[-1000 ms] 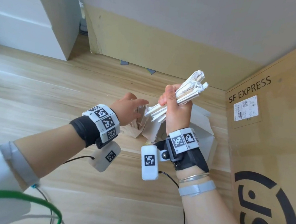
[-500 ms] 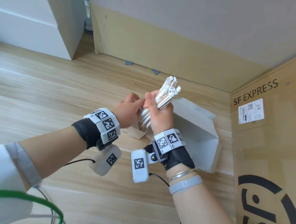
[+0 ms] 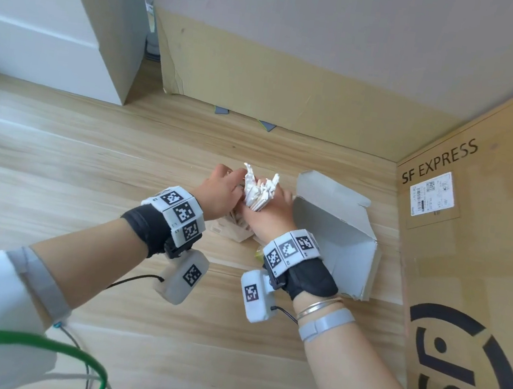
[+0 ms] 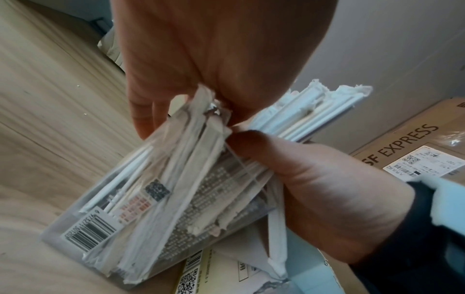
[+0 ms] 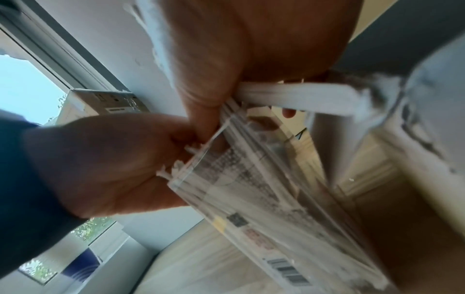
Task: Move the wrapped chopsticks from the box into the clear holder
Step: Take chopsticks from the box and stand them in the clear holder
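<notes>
1. Head view: the wrapped chopsticks (image 3: 260, 190) are gripped as a bundle in the right hand (image 3: 267, 213), fingers curled round them.
2. Their lower ends are seen inside the clear holder (image 4: 141, 201), which stands on the wooden floor (image 3: 91, 153).
3. The holder's upper part is held by the left hand (image 3: 219, 194), fingers curled.
4. The open white box (image 3: 334, 234) is seen just right of both hands.
</notes>
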Demonstrator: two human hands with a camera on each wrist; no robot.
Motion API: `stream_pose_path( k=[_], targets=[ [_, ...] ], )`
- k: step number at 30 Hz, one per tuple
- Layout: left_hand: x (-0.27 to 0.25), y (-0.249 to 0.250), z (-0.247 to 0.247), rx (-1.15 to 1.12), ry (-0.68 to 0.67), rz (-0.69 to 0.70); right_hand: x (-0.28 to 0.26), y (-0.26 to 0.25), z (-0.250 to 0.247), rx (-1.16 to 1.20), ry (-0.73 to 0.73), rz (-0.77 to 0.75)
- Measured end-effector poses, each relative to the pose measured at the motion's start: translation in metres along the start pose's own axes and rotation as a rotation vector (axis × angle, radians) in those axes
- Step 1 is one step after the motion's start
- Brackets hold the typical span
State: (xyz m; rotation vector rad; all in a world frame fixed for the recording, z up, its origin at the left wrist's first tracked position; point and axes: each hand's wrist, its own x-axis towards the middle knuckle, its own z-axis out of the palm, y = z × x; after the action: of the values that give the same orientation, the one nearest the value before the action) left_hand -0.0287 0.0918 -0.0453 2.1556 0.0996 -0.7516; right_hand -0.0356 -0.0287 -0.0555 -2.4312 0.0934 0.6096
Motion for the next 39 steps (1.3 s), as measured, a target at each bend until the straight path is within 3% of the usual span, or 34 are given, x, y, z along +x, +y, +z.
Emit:
stream_pose_path(
  k=[3,6,8,13,19,24,30,39],
  targets=[
    [-0.006,0.004,-0.002,-0.039,0.0,0.033,-0.015,-0.012,-0.01,0.221,0.034,-0.071],
    [-0.012,0.01,-0.006,-0.066,0.059,0.105,-0.02,-0.016,-0.009,0.527,0.18,-0.145],
    [-0.013,0.013,-0.008,-0.085,0.084,0.119,-0.018,-0.014,-0.009,0.578,0.225,-0.176],
    [-0.015,0.017,-0.009,-0.083,0.11,0.165,-0.016,-0.01,-0.006,0.424,0.263,-0.311],
    [-0.018,0.018,-0.004,-0.054,0.104,0.162,-0.013,0.0,0.002,0.293,0.175,-0.184],
    [-0.022,0.019,-0.004,-0.083,0.135,0.248,-0.014,-0.005,-0.023,0.189,0.151,-0.196],
    [-0.02,0.02,-0.003,-0.03,0.066,0.301,-0.02,-0.009,-0.047,0.108,0.161,-0.21],
    [-0.016,0.018,-0.006,0.046,0.062,0.253,-0.026,-0.02,-0.064,0.278,0.225,-0.213]
  ],
)
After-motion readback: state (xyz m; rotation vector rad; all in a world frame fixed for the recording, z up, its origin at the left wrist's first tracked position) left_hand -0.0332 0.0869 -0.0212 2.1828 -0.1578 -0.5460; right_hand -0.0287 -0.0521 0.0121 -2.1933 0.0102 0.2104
